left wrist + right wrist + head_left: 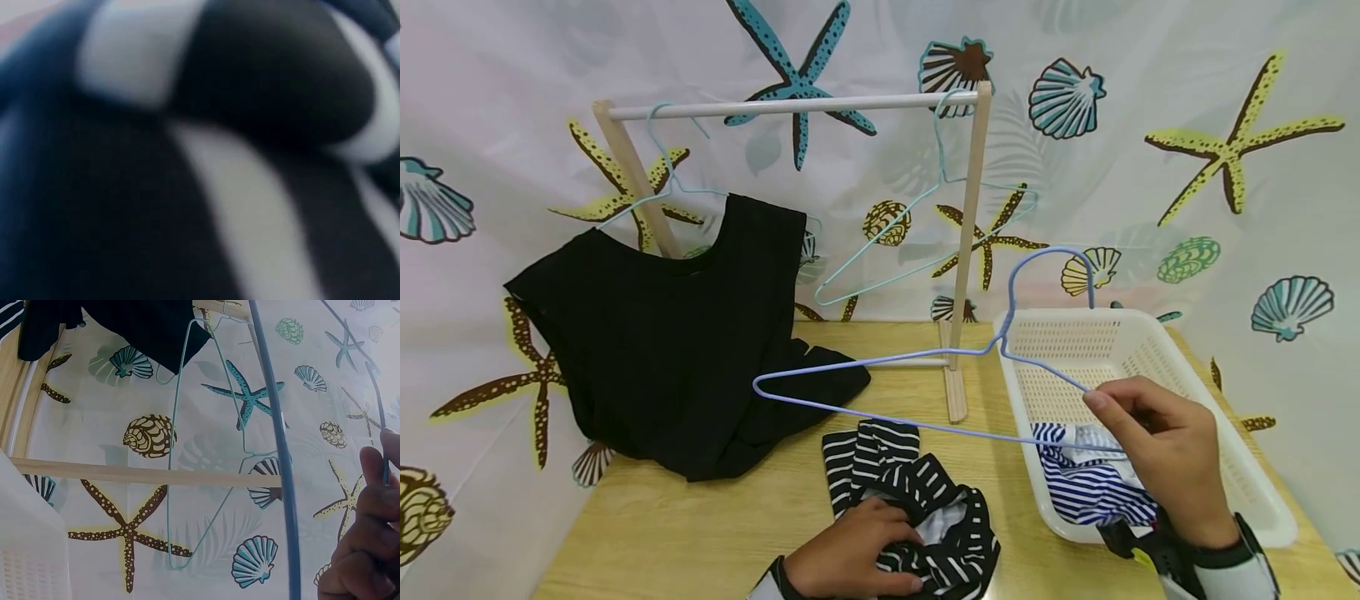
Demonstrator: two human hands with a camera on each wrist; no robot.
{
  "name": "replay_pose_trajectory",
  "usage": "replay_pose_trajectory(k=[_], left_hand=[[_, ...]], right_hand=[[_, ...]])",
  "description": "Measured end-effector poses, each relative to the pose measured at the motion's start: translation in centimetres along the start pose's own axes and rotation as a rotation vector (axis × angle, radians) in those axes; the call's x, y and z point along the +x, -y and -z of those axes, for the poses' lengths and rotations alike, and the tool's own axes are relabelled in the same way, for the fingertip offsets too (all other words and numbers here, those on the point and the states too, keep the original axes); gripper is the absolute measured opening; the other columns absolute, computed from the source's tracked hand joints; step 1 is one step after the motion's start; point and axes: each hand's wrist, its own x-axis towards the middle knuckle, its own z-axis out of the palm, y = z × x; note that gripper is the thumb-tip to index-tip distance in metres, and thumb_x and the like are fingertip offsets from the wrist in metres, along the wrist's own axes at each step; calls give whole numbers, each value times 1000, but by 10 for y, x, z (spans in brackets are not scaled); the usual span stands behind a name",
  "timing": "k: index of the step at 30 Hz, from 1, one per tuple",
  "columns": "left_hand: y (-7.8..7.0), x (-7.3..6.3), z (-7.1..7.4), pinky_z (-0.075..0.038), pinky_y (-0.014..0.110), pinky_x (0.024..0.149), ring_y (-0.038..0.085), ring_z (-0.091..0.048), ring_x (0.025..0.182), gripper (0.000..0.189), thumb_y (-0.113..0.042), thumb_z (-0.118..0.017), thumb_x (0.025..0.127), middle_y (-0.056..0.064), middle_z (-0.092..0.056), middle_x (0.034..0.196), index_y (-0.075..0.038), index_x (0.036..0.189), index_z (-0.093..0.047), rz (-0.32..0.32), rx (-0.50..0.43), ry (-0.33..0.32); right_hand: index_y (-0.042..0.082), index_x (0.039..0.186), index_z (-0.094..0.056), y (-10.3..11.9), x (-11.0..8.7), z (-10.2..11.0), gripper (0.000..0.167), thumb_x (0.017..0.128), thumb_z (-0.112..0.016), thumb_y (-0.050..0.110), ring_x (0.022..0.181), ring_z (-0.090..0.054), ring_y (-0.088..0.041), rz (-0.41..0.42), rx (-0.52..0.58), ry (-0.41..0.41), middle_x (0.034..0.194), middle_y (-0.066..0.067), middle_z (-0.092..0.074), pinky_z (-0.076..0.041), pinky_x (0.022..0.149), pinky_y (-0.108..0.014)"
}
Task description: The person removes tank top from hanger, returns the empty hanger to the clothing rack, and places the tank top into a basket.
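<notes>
A blue wire hanger [880, 423] is pinched at its right arm between the thumb and fingers of my right hand [1176, 450]. Its hook points up, and its long side stretches left over the table. In the right wrist view, the blue hanger [278, 425] crosses close to the camera beside the right hand [369, 531]. My left hand [857, 550] rests on a crumpled black-and-white striped garment [917, 467], fingers by its opening with pale lining. Striped cloth [250, 206] fills the left wrist view, so that hand is hidden there.
A wooden rack [970, 217] with a white bar [820, 105] stands at the back. From it hang a black sleeveless top [655, 333] and a bare mint hanger [880, 233]. A white basket [1240, 467] on the right holds a blue-and-white striped garment [1090, 492].
</notes>
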Motion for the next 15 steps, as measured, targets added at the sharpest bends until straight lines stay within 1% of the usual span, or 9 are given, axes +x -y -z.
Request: replay_pose_trajectory(k=[4, 6, 8, 11, 15], left_hand=[[-5, -1, 4, -43, 28, 89, 4, -50, 106, 40, -54, -59, 91, -13, -58, 114, -25, 117, -67, -56, -53, 35], [-7, -3, 11, -44, 24, 87, 2, -52, 104, 40, -50, -58, 93, -12, -59, 114, -22, 119, -67, -79, -77, 32], [-9, -6, 21, -46, 24, 86, 2, -54, 104, 39, -47, -58, 94, -10, -58, 116, -20, 121, -66, -75, -88, 13], [-11, -12, 39, -48, 31, 90, 9, -55, 112, 39, -46, -57, 95, -3, -58, 125, -19, 123, -65, -28, -73, -44], [-7, -24, 57, -46, 39, 96, 14, -53, 119, 44, -51, -54, 95, -2, -57, 130, -20, 124, -63, 90, -72, -142]], right_hand=[[-3, 85, -70, 2, 2, 1, 18, 78, -67, -19, 55, -44, -7, 5, 0, 7, 67, 0, -56, -33, 45, -22], [-2, 85, -70, 2, 2, 2, 18, 78, -67, -18, 54, -43, -8, 7, 0, 11, 67, -1, -56, -33, 45, -22], [-2, 85, -70, 3, 2, 3, 17, 78, -67, -18, 54, -42, -7, 6, -3, 12, 67, 0, -56, -32, 44, -22], [-3, 85, -69, 5, 1, 5, 17, 78, -67, -18, 54, -42, -7, 2, -8, 4, 66, 0, -55, -31, 44, -22], [-1, 85, -70, 8, -2, 7, 17, 79, -68, -17, 54, -43, -8, -33, -22, 6, 66, 1, -55, -32, 45, -22]])
